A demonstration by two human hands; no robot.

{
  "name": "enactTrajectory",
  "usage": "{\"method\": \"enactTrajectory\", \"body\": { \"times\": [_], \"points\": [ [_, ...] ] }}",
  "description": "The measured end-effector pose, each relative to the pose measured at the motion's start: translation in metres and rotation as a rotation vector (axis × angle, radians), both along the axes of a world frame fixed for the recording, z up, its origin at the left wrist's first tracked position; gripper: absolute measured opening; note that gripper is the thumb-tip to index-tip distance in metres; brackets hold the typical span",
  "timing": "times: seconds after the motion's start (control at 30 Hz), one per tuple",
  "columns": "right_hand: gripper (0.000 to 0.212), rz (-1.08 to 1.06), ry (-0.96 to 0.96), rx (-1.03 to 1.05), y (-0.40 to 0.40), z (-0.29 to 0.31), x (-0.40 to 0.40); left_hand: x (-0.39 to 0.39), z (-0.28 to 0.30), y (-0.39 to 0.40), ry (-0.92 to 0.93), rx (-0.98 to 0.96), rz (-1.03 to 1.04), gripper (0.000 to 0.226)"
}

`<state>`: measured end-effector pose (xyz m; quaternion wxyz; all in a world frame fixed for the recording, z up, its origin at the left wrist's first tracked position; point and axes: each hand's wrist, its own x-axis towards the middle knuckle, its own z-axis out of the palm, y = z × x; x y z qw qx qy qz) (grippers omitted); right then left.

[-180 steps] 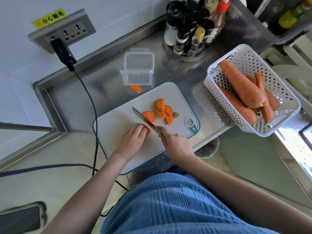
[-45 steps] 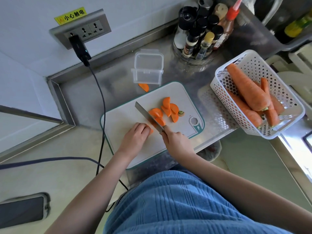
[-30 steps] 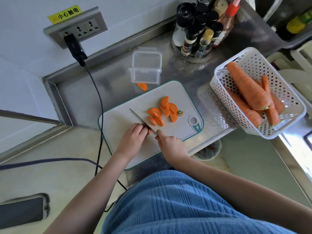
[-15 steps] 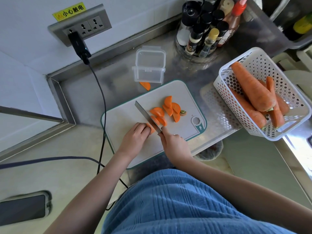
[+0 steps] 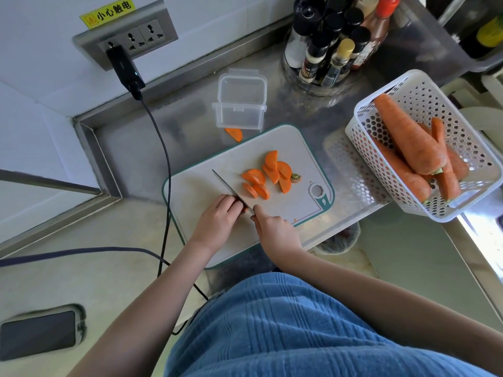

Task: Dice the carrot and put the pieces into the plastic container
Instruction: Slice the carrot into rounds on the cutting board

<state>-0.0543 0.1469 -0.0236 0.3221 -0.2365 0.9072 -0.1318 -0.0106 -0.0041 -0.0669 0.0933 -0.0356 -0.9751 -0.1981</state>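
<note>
On the white cutting board (image 5: pixel 196 191) lie several half-round carrot slices (image 5: pixel 268 176) and a small green stem end (image 5: pixel 296 177). My right hand (image 5: pixel 275 227) grips the handle of a knife (image 5: pixel 227 187), whose blade points up and left and rests on the board. My left hand (image 5: pixel 217 219) has its fingers curled over a carrot piece right beside the blade; that piece is almost hidden. The clear plastic container (image 5: pixel 241 100) stands beyond the board, with nothing visible inside. One carrot slice (image 5: pixel 234 133) lies on the counter in front of it.
A white perforated basket (image 5: pixel 386 148) with several whole carrots (image 5: pixel 405 134) stands at the right. A round rack of sauce bottles (image 5: pixel 330 47) is at the back. A black cable (image 5: pixel 163 148) runs from the wall socket past the board's left edge. A phone (image 5: pixel 39 331) lies lower left.
The knife has come down from a raised angle and now lies low against the board next to my left fingers. A further slice lies beside the pile. The view shifted slightly.
</note>
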Motion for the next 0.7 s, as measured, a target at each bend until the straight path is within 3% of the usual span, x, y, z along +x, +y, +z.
{"method": "enactTrajectory", "body": {
  "times": [0.17, 0.43, 0.63, 0.7],
  "points": [
    [0.034, 0.01, -0.037, 0.055, -0.014, -0.002, -0.008, -0.001, -0.002, -0.002, 0.023, -0.012, 0.013, 0.009],
    [0.022, 0.021, 0.057, 0.062, -0.01, -0.006, -0.01, -0.001, 0.004, -0.001, -0.019, 0.012, 0.024, 0.018],
    [0.039, -0.059, 0.051, 0.002, 0.016, 0.003, -0.02, -0.002, 0.004, -0.004, -0.042, 0.015, -0.007, 0.003],
    [0.041, -0.075, 0.043, -0.019, 0.02, 0.01, -0.017, -0.002, 0.004, -0.004, -0.031, 0.01, -0.009, 0.016]
  ]
}}
